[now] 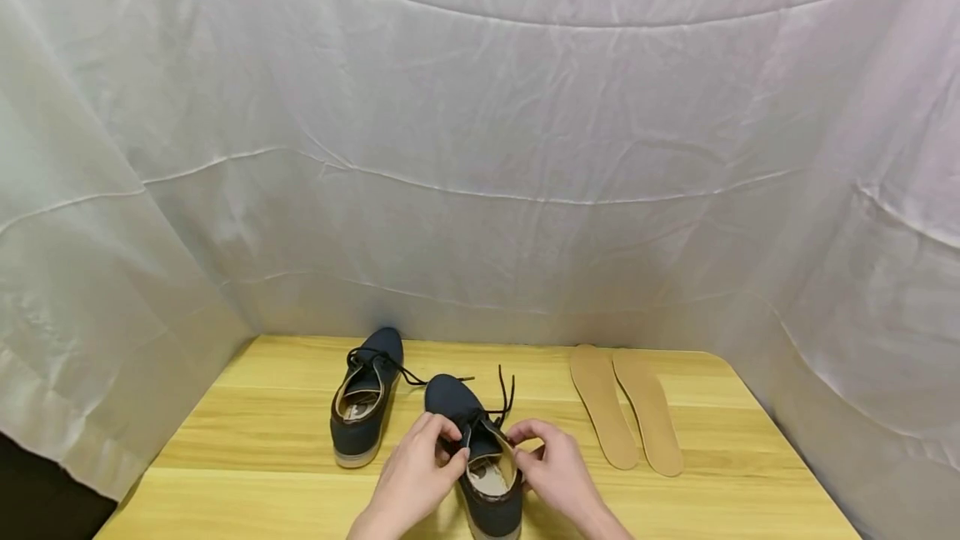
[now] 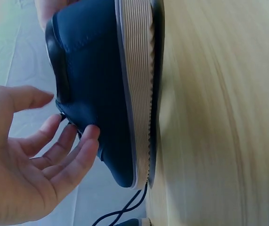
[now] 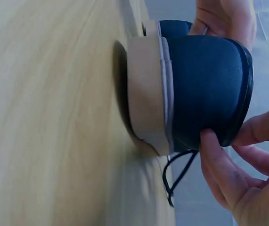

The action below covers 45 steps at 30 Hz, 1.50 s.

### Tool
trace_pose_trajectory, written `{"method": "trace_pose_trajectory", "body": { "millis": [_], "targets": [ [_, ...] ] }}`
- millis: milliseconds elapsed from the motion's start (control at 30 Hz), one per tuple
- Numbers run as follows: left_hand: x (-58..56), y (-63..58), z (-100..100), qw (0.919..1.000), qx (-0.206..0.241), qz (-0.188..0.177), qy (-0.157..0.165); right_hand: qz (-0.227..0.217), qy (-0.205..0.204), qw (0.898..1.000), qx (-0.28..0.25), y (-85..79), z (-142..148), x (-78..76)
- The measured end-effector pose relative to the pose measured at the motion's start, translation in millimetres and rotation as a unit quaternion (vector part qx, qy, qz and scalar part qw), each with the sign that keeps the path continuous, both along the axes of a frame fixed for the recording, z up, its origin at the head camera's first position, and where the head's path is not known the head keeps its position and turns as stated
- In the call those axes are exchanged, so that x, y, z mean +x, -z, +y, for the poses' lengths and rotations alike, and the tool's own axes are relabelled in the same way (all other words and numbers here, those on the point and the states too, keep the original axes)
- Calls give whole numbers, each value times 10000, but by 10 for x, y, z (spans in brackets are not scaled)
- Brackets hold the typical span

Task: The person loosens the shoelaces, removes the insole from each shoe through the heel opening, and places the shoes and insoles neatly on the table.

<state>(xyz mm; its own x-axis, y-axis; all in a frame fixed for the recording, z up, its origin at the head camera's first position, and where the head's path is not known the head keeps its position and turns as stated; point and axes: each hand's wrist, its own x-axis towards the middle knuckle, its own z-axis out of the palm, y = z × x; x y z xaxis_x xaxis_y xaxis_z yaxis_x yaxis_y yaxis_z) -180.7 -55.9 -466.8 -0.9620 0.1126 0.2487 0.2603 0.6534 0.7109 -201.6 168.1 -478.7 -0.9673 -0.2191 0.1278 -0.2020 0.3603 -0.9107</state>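
A dark blue lace-up shoe [image 1: 492,515] stands on the table between both hands, toe pointing away, with a pale insole [image 1: 487,477] showing inside its opening. My left hand [image 1: 420,471] is at the shoe's left side; in the left wrist view its fingers [image 2: 89,134] touch the upper near the laces, and its thumb is spread apart from them, close to the collar. On the opposite side, my right hand [image 1: 556,469] pinches the collar, fingertips [image 3: 209,139] against the outside and thumb at the rim. Black laces [image 1: 504,398] stick up loosely over the shoe's front.
The matching shoe [image 1: 358,432] stands farther left, its lace trailing toward the nearer one. Two tan insoles [image 1: 603,415] lie side by side on the right of the wooden table [image 1: 262,432]. A grey-white cloth [image 1: 480,148] hangs behind and along the sides.
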Motion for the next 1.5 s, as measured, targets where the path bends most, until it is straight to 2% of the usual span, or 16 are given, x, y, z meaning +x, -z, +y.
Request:
{"method": "trace_pose_trajectory", "body": {
  "millis": [167,433,567,667,767,1100,1500],
  "targets": [
    [-33,19,-25,9999,107,-47,125,138,90,9997,-162,40,-66,-6],
    [-197,53,-89,9994,319,-79,125,287,82,9995,-105,35,-251,-97],
    [-292,55,-117,9989,458,-95,72,733,202,9963,405,33,-309,-170],
    [-367,63,-132,9984,560,-23,73,1277,341,9869,928,37,-332,-229],
    [-445,76,-136,9980,632,66,43,1583,421,9786,1246,51,-351,-304],
    [-687,145,-132,9959,894,153,-49,1605,506,9785,1193,111,-377,-521],
    [-827,155,-97,9968,686,222,-352,1428,556,9820,1108,124,-400,-680]
  ]
}}
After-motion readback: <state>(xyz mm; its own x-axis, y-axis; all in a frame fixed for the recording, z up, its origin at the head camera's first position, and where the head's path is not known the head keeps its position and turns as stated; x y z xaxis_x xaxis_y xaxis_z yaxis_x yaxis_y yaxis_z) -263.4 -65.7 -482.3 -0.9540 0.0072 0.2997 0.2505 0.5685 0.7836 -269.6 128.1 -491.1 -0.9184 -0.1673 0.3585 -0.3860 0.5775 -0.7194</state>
